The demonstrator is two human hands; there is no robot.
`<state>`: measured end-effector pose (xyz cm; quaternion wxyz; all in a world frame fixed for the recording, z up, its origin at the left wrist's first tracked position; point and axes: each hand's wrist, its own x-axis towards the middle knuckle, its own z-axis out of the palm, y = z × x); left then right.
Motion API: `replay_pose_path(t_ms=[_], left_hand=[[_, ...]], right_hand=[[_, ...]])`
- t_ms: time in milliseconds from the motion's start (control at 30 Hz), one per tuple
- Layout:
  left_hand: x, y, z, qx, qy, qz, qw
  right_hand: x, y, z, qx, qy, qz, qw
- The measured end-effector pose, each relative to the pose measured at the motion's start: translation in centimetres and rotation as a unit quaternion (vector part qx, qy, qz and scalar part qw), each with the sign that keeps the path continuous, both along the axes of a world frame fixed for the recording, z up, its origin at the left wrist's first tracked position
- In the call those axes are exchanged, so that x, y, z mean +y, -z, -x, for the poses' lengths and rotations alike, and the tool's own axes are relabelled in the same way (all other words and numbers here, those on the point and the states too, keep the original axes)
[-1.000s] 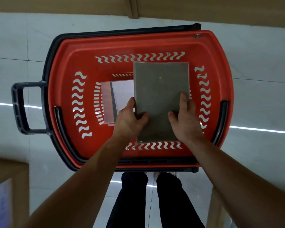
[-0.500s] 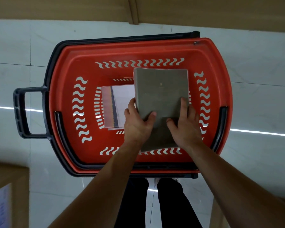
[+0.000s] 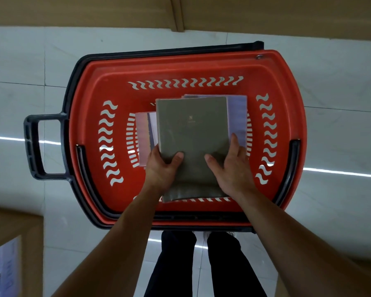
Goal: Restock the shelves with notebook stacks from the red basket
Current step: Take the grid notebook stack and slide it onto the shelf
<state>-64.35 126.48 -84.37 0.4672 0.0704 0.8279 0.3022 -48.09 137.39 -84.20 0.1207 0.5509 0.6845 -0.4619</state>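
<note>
A red basket (image 3: pixel 90 116) with a black rim stands on the tiled floor below me. Over its middle I hold a grey notebook stack (image 3: pixel 192 133), wrapped in clear film. My left hand (image 3: pixel 162 168) grips its near left edge, thumb on the cover. My right hand (image 3: pixel 231 168) grips the near right edge, thumb on top and fingers along the side. Beneath the grey stack lie a pale notebook (image 3: pixel 145 133) on the left and a lilac notebook (image 3: pixel 238 112) on the right, both on the basket's floor.
The basket's black handle (image 3: pixel 33 146) sticks out to the left. Wooden shelf fronts (image 3: pixel 94 9) run along the far side. A wooden shelf corner (image 3: pixel 15 232) with printed stock is at the lower left. My legs (image 3: pixel 201 264) stand just behind the basket.
The grey stack has shifted left in my hands, and a lilac notebook beneath it on the right has come into sight. Both hands keep their grip.
</note>
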Motion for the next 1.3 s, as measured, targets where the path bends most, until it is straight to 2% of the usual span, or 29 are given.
replay_pose_path(t_ms=[100, 300, 400, 500, 633, 800, 933, 1100, 1300], left_hand=[[-0.1, 0.2, 0.2, -0.008, 0.0, -0.001, 1.0], [-0.5, 0.5, 0.0, 0.015, 0.01, -0.009, 1.0], [-0.6, 0.7, -0.1, 0.03, 0.007, -0.009, 0.999], [-0.8, 1.0, 0.3, 0.006, -0.006, -0.007, 1.0], [-1.1, 1.2, 1.1, -0.025, -0.015, 0.002, 1.0], [-0.9, 1.0, 0.9, -0.013, -0.012, -0.015, 1.0], [-0.7, 0.6, 0.1, 0.009, -0.011, -0.026, 1.0], [-0.5, 0.0, -0.2, 0.01, -0.02, -0.031, 0.999], [-0.2, 0.0, -0.1, -0.011, -0.024, -0.023, 0.999]], right_hand=[[-0.1, 0.3, 0.6, -0.019, -0.006, -0.011, 1.0], [-0.8, 1.0, 1.6, -0.041, 0.043, -0.017, 0.998], [-1.1, 1.0, 2.2, -0.03, 0.099, -0.021, 0.994], [-1.1, 0.9, 2.6, -0.021, 0.155, -0.015, 0.988], [-1.2, 0.9, 2.4, -0.021, 0.162, -0.006, 0.987], [-0.8, 0.8, 2.6, -0.054, 0.136, -0.018, 0.989], [-0.6, 1.2, 2.6, -0.034, 0.159, -0.01, 0.987], [-0.8, 0.9, 3.1, -0.058, 0.157, -0.032, 0.985], [-0.2, 1.2, 2.7, -0.028, 0.185, 0.022, 0.982]])
